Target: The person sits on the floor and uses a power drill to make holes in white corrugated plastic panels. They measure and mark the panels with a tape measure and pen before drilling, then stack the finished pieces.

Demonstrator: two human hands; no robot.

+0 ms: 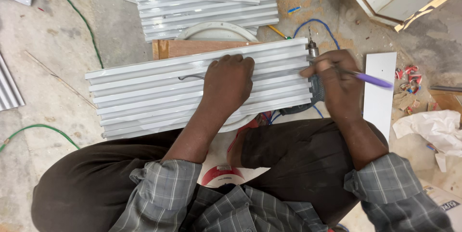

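A person sits over a white ribbed panel (159,92) lying across their lap. The left hand (227,84) presses flat on its middle; the right hand (337,80) grips a purple pen (373,80), tip at the panel's right edge. Steady downward pressure should keep the mark true. A drill (314,59) lies mostly hidden under the right hand. What props the panel is unclear.

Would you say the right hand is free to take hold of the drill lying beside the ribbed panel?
Probably not at once: the right hand holds a purple pen and lies over the drill. The drill is directly beneath it; nothing else blocks the way.
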